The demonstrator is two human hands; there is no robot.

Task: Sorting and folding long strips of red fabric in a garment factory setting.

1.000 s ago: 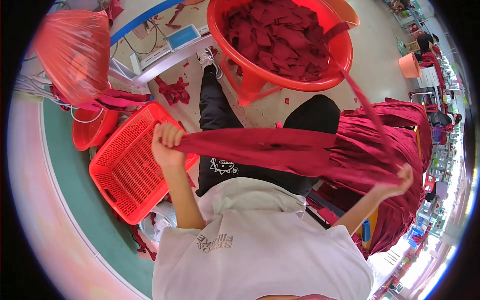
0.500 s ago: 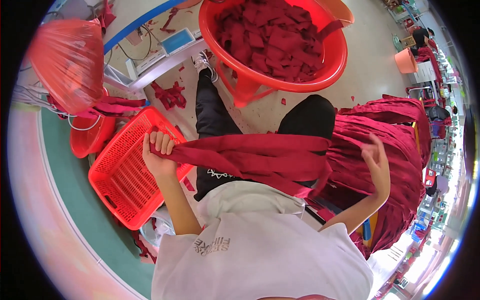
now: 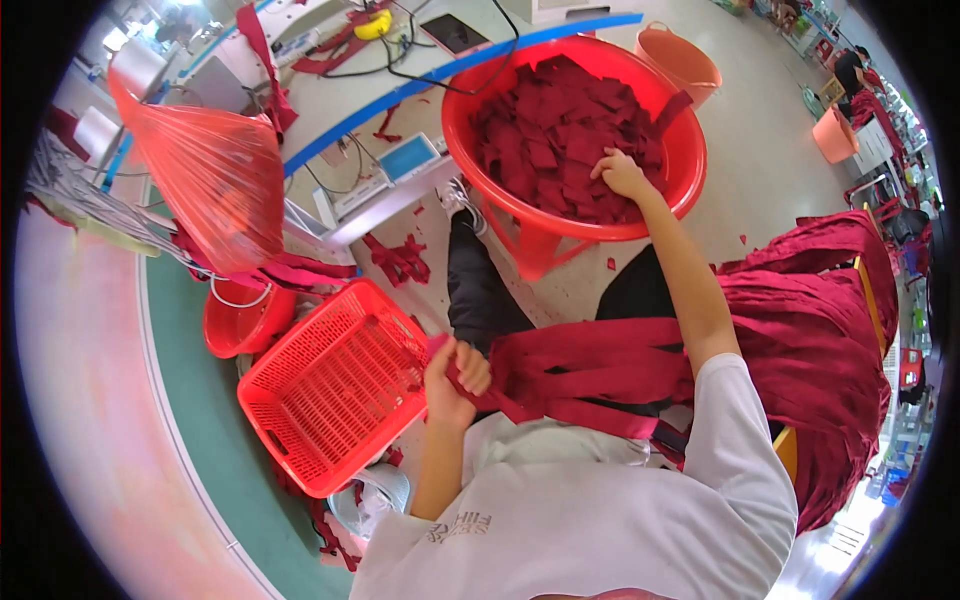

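My left hand [image 3: 458,382] is closed around the gathered ends of long dark red fabric strips [image 3: 590,360]. The strips stretch rightward across my lap, and my right forearm passes over them. My right arm reaches forward to a large red plastic basin [image 3: 693,190] heaped with small dark red fabric pieces [image 3: 545,130]. Over the right part of that heap is my right hand [image 3: 622,174], fingers apart and touching or just above the pieces; nothing shows clearly in it.
A red slotted basket [image 3: 345,385] sits at left, with a smaller red basin [image 3: 245,318] behind it. A red plastic bag [image 3: 215,185] hangs beside the blue-edged table [image 3: 390,100]. More long red strips [image 3: 800,330] drape over a yellow-framed support at right. An orange bucket [image 3: 680,62] stands beyond the basin.
My right hand has gone from beside the draped strips at right forward to the heap in the basin. My left hand has come inward, still holding the strips. The view has shifted.
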